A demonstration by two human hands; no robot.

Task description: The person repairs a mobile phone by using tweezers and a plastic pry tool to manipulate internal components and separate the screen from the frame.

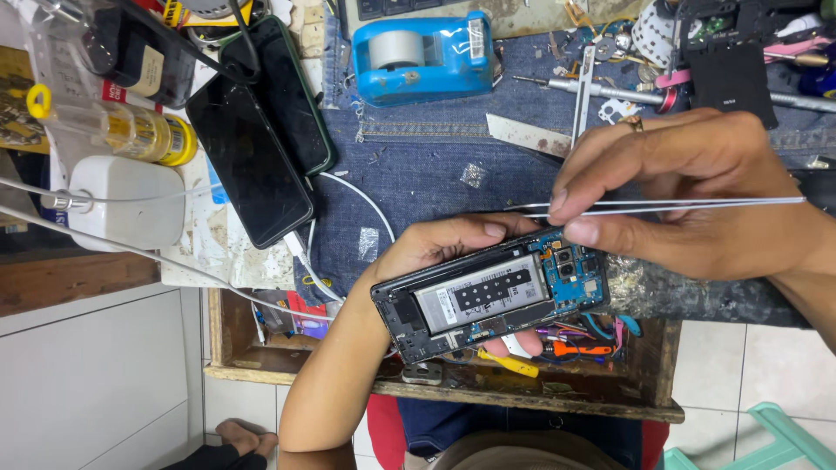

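My left hand [440, 245] grips an opened smartphone [488, 300] by its edge, back cover off, so the grey battery and the blue circuit board show. It holds the phone over the front edge of the bench. My right hand [697, 187], with a ring on one finger, pinches slim metal tweezers [662, 205] between thumb and fingers. The tweezers lie level, tips pointing left just above the phone's top edge. My right thumb rests close to the camera end of the board.
Denim cloth [427, 170] covers the bench. On it stand a blue tape dispenser [422, 57], two dark phones [252, 165], a white charger block [126, 202] with cables, a yellow-labelled tube [148, 132] and a metal blade [527, 135]. Below is an open wooden drawer [435, 383] with small tools.
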